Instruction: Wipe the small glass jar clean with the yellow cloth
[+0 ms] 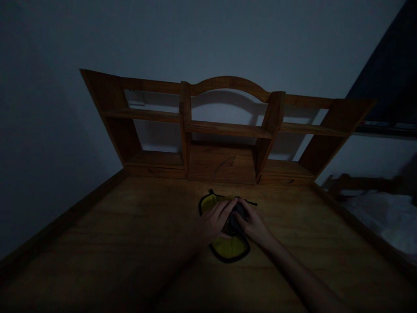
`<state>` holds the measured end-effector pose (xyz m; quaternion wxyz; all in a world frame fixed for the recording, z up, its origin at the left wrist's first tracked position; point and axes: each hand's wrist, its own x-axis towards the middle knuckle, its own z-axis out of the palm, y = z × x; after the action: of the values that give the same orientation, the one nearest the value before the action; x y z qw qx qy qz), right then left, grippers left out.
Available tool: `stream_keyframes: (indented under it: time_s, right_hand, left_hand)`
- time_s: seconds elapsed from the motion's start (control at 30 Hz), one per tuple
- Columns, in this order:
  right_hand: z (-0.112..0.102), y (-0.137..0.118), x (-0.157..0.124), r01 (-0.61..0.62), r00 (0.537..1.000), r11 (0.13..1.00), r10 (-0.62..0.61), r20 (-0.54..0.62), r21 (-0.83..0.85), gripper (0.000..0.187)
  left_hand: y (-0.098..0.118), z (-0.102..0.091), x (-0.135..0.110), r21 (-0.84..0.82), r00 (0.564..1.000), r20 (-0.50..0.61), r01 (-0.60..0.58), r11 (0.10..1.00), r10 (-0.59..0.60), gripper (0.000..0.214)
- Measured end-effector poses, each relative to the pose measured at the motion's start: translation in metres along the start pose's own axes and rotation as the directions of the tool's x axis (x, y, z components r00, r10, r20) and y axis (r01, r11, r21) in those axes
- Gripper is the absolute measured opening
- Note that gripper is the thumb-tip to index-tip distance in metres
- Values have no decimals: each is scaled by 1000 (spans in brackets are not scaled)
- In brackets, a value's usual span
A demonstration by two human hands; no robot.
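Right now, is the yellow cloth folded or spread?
At least partly spread: yellow cloth lies out on the desk; its middle is hidden.

Your left hand [213, 221] and right hand [256, 226] cover much of the dark object [232, 226] between them; you can't tell what it is. They also hide part of the yellow cloth [230, 250]. Your left forearm [185, 254] fades into gloom; the bottom edge crops your right forearm [293, 267].
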<state>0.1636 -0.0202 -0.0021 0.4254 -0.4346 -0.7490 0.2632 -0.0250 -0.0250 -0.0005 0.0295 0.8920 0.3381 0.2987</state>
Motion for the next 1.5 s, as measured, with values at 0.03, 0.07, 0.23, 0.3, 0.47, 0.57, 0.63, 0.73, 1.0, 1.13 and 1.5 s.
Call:
stream_keyframes:
  time_s: [0.03, 0.07, 0.23, 0.3, 0.47, 0.57, 0.63, 0.73, 1.0, 1.13, 1.5]
  right_hand:
    - [0, 0, 0, -9, 1000, 1000, 9, -5, 5, 36]
    - [1, 0, 0, -18, 1000, 1000, 18, -9, 8, 36]
    - [2, 10, 1, -83, 997, 993, 83, 8, 87, 38]
    - [2, 17, 0, -129, 992, 975, 126, 27, 179, 49]
    - [-3, 25, -1, -206, 978, 929, 184, 97, 309, 62]
    - [-3, 15, 0, -130, 989, 965, 109, 102, 228, 49]
    - [-4, 6, 0, -69, 994, 991, 59, 89, 119, 35]
    - [-6, -5, 0, -17, 997, 999, 20, 81, -36, 20]
    - [-14, -2, -4, 59, 995, 978, -43, 85, -200, 23]
    - [-12, 2, -4, 20, 999, 985, -13, 41, -169, 27]
    - [-2, 6, 2, -160, 984, 902, 178, -7, 401, 45]
  left_hand:
    - [0, -1, 0, 4, 1000, 4, 7, 1000, -7, 120]
    - [1, -1, 1, 9, 1000, 8, 10, 1000, -10, 120]
    - [0, -2, 2, 46, 1000, 0, 22, 999, -22, 123]
    - [-1, -1, 1, 68, 999, -4, 33, 997, -33, 125]
    - [-1, -2, 1, 95, 1000, 0, 13, 995, -13, 117]
    - [1, -4, 2, 124, 1000, -2, -15, 992, 15, 114]
    - [2, -5, 3, 142, 999, 1, -38, 989, 38, 110]
    - [2, -5, 3, 154, 998, 2, -60, 986, 60, 102]
    - [3, -6, 3, 83, 999, -30, 42, 996, -40, 114]
    - [3, -8, 2, 68, 996, -56, 79, 995, -76, 108]
    - [-6, -6, 2, -3, 974, -159, 162, 987, -160, 103]
